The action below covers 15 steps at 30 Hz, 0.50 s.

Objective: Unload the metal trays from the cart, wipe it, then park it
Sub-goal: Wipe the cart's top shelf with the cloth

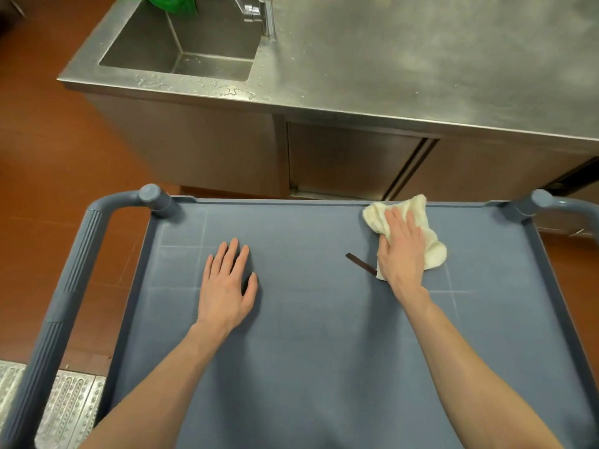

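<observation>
A steel counter (421, 59) spans the upper frame, its sink (181, 43) at upper left holding a green cloth (171, 3), while the grey cart (291, 351) fills the lower frame, left hand (225, 286) lying flat with fingers spread, right hand (402, 251) pressing a white towel (431, 241) flat-fingered at centre right.

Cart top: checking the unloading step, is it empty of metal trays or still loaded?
Empty of trays. The cart top holds only a white cloth under the right hand, a dark strip and the flat left hand.
</observation>
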Each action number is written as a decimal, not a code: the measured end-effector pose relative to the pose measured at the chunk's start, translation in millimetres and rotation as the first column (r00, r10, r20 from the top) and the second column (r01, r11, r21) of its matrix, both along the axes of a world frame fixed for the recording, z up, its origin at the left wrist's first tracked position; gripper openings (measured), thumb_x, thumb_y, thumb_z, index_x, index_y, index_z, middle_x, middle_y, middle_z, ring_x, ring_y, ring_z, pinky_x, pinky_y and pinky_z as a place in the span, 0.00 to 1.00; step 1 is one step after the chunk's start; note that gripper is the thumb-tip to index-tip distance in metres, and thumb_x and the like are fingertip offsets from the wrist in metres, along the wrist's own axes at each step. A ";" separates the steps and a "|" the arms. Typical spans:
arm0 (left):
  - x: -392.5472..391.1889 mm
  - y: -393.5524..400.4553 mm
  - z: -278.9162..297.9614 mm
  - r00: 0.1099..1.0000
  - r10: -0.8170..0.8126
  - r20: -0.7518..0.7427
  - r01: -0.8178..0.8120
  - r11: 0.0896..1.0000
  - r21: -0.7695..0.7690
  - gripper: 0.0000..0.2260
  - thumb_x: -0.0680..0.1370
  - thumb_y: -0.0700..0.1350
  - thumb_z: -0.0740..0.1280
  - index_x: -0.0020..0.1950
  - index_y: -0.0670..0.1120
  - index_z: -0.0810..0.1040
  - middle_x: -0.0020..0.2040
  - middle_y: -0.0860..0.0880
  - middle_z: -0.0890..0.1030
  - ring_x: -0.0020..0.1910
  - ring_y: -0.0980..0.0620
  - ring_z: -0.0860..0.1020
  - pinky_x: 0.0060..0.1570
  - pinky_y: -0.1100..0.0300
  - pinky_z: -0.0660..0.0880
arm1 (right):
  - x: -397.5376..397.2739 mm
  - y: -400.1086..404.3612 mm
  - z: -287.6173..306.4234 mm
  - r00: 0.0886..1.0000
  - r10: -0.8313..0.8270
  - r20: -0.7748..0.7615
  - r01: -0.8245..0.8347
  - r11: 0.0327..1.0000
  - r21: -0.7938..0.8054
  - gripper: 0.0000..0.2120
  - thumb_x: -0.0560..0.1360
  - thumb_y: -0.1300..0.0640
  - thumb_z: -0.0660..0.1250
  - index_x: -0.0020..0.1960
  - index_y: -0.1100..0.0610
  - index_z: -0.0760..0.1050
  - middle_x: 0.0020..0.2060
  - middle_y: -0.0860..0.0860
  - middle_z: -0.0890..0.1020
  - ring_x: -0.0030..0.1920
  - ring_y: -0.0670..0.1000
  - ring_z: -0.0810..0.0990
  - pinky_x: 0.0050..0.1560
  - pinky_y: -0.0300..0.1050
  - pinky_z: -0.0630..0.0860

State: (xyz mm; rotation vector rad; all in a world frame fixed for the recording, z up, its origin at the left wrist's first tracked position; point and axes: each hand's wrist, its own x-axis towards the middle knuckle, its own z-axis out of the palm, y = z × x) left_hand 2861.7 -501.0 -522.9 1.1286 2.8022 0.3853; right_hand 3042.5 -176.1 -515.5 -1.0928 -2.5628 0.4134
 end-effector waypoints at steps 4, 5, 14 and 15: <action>5.3 1.2 -3.5 0.998 0.067 0.007 -0.067 0.998 0.007 0.30 0.82 0.57 0.54 0.81 0.45 0.68 0.84 0.45 0.63 0.84 0.42 0.57 0.83 0.42 0.53 | -0.9 -22.6 5.8 0.978 0.205 -0.020 -0.206 0.975 -0.077 0.21 0.73 0.66 0.58 0.64 0.54 0.73 0.60 0.49 0.77 0.63 0.58 0.75 0.61 0.58 0.72; 7.2 2.9 -3.3 0.996 0.084 0.013 -0.084 0.996 0.004 0.30 0.81 0.57 0.55 0.81 0.45 0.68 0.84 0.45 0.62 0.85 0.42 0.56 0.83 0.42 0.53 | 0.2 -28.6 4.3 0.978 0.201 -0.059 -0.207 0.969 -0.131 0.21 0.74 0.67 0.57 0.63 0.52 0.74 0.58 0.47 0.77 0.61 0.55 0.76 0.62 0.56 0.73; 37.4 36.9 7.8 0.995 0.083 0.055 -0.090 0.986 0.138 0.29 0.82 0.57 0.56 0.77 0.41 0.72 0.80 0.43 0.69 0.82 0.42 0.63 0.81 0.43 0.60 | 12.9 -70.2 56.9 0.820 -0.460 -0.340 -0.047 0.539 -0.841 0.15 0.84 0.63 0.61 0.61 0.47 0.80 0.51 0.39 0.85 0.54 0.43 0.82 0.56 0.40 0.77; 44.3 44.8 12.0 0.997 0.048 0.057 -0.058 0.981 0.185 0.27 0.83 0.56 0.56 0.77 0.41 0.72 0.79 0.44 0.71 0.81 0.42 0.65 0.80 0.45 0.62 | 13.5 -68.4 62.5 0.772 -0.538 -0.338 -0.094 0.430 -0.898 0.14 0.84 0.61 0.62 0.62 0.48 0.81 0.54 0.44 0.86 0.56 0.48 0.83 0.58 0.46 0.79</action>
